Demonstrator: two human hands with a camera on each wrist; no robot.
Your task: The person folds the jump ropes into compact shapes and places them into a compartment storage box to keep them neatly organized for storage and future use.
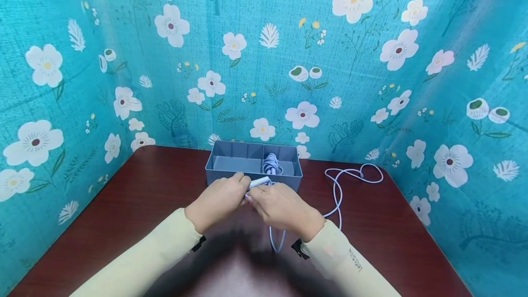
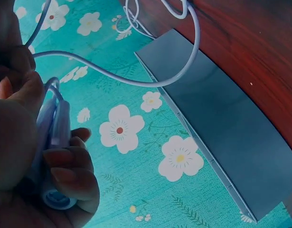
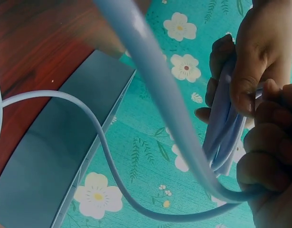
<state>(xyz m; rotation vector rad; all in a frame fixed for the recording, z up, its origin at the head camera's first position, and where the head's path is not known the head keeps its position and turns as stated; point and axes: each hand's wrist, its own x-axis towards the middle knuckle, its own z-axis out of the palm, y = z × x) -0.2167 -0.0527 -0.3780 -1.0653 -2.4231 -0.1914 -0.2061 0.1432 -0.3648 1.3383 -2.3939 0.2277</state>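
Over the front of a grey box (image 1: pixel 224 176), my two hands meet at a pale lilac jump rope. My left hand (image 1: pixel 220 200) grips its two handles (image 2: pixel 60 126) side by side, fingers curled round them. The right hand (image 1: pixel 284 207) holds the cord (image 3: pixel 176 217) in curled fingers, close beside the handles. Some cord lies along the handles in the right wrist view. A loop of cord hangs below my right hand, and the rest trails onto the table at the right.
The box has two compartments; a coiled lilac cord bundle (image 1: pixel 272 165) lies in the right one. Loose cord (image 1: pixel 339 191) loops over the dark red table (image 1: pixel 165 182) toward its back right corner. A blue flowered curtain (image 1: pixel 264 95) encloses the back and sides.
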